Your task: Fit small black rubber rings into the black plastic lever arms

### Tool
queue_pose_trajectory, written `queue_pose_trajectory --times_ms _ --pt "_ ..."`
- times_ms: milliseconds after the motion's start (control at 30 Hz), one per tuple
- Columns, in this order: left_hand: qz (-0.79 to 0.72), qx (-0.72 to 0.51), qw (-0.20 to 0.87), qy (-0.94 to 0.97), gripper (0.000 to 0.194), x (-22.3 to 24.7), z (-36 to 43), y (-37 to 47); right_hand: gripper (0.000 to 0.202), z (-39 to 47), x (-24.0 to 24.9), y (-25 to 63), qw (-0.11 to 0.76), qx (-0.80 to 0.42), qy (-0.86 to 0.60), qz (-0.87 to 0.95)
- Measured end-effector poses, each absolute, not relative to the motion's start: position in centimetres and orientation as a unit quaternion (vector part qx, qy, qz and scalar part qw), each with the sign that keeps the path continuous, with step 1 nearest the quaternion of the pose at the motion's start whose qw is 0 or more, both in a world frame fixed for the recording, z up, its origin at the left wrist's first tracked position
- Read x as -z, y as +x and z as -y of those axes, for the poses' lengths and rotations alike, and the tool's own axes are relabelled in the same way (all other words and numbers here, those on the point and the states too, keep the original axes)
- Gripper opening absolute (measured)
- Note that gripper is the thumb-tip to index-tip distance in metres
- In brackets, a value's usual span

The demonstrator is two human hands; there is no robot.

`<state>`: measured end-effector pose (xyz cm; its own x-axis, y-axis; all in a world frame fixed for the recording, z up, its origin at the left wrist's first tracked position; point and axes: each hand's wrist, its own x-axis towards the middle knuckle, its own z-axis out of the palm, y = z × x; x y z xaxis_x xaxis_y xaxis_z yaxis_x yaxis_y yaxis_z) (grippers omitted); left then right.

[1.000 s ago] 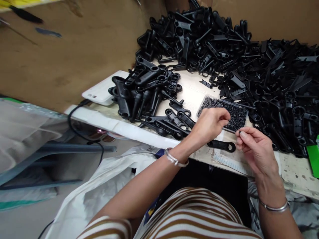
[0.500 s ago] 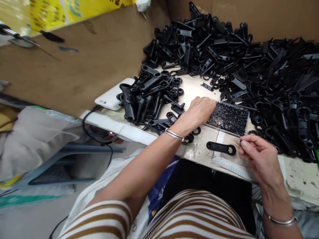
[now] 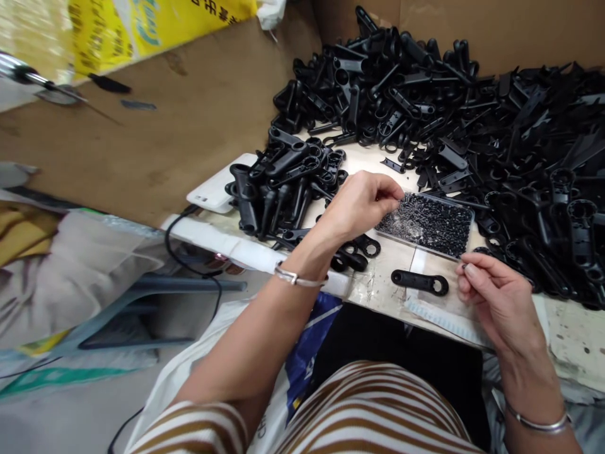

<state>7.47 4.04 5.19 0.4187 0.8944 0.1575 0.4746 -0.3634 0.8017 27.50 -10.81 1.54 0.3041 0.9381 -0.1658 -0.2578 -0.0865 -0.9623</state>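
My left hand [image 3: 366,200] is over the left end of a shallow clear tray [image 3: 416,247], thumb and fingertips brought together in a pinch. Whatever lies between those fingertips is too small to make out. Many tiny black pieces [image 3: 430,221] fill the tray. By the tray's near right corner, my right hand [image 3: 494,287] pinches a small dark piece [image 3: 464,267] between thumb and forefinger. A single black plastic arm [image 3: 420,282], with a ring-shaped hole at its right end, lies flat on the table just left of my right hand.
Black plastic arms [image 3: 288,164] are piled left of the tray, beside a white flat device [image 3: 220,186] with a cable. A large heap of black parts [image 3: 378,82] covers the back and right. A cardboard wall [image 3: 142,126] rises on the left, a screwdriver [image 3: 33,75] beyond it.
My left hand has lifted and drawn back slightly left from the tray's pieces. My right hand has shifted a little right, still pinching the small dark piece.
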Motion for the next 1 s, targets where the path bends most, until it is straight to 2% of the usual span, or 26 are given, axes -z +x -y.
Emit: queue_pose_trajectory --times_ms 100,233,433,733,1000 --pt "-0.405 -0.363 0.467 0.698 0.013 -4.8 -1.5 7.9 0.018 10.6 -1.8 27.0 0.597 -0.512 -0.536 0.308" --pt "-0.348 -0.364 0.622 0.599 0.007 -3.7 1.9 9.4 0.018 10.7 -2.0 26.3 0.599 -0.538 -0.521 0.284" --pt "-0.307 -0.329 0.742 0.497 0.012 -2.3 4.0 10.5 0.015 11.6 -1.6 25.7 0.602 -0.517 -0.533 0.293" --pt "-0.316 -0.418 0.685 0.506 0.006 -2.1 4.4 10.6 0.013 11.1 -1.7 24.7 0.595 -0.481 -0.551 0.333" --pt "-0.37 -0.456 0.522 0.619 0.008 -2.2 5.1 10.7 0.017 10.3 -2.3 23.8 0.588 -0.461 -0.575 0.332"
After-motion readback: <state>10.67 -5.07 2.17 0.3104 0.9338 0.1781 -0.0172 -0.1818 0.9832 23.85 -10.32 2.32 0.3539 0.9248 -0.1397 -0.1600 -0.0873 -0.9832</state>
